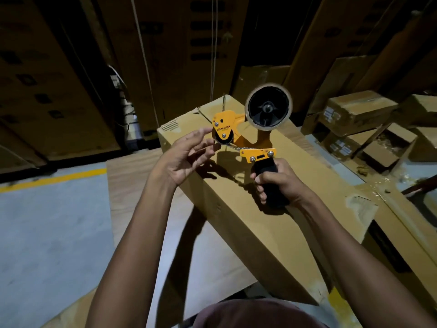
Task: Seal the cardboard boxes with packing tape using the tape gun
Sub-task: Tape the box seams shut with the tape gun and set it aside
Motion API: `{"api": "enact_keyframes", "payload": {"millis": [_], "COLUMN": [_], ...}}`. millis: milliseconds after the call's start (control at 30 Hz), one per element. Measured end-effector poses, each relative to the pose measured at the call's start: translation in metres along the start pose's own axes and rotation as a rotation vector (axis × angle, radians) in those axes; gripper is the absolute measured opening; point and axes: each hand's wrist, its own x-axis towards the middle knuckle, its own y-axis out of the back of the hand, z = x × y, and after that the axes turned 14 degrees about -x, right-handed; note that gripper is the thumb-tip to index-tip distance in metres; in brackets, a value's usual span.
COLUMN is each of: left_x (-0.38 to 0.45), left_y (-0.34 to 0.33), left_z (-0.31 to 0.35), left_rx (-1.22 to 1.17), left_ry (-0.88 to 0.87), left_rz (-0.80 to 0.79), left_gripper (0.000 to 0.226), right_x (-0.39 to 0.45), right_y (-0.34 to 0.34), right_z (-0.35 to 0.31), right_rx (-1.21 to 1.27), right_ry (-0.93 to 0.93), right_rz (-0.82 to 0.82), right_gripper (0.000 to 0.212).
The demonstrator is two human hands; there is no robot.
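Orange painted metal forms the frame of the tape gun, held up above the long cardboard box; the right hand wraps its curled fingers round the black, ribbed handle at about five o'clock from the frame; the left hand, at nine o'clock from the gun's front end, has its fingers loosely spread, fingertips right at the black roller, though whether they pinch any tape I cannot tell; the tape roll, a round brown ring on a black hub, sits at one o'clock on the frame; the box is smooth, matte brown card with a torn patch near its right edge; smaller cardboard boxes lie at three o'clock; grey floor with a yellow line at eight o'clock.
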Motion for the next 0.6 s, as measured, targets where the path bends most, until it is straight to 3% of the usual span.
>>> {"api": "enact_keyframes", "payload": {"millis": [233,600], "left_x": [0.025,0.040], "left_y": [-0.006,0.012], "left_z": [0.013,0.015], "left_rx": [0.086,0.098], "left_ry": [-0.027,0.069], "left_rz": [0.077,0.045], "left_gripper": [0.054,0.024], "right_x": [0.035,0.045], "right_y": [-0.003,-0.008], "right_z": [0.013,0.035], "right_rx": [0.017,0.178], "right_ry": [0.046,0.021], "right_rz": [-0.019,0.025], "right_gripper": [0.011,0.009]}}
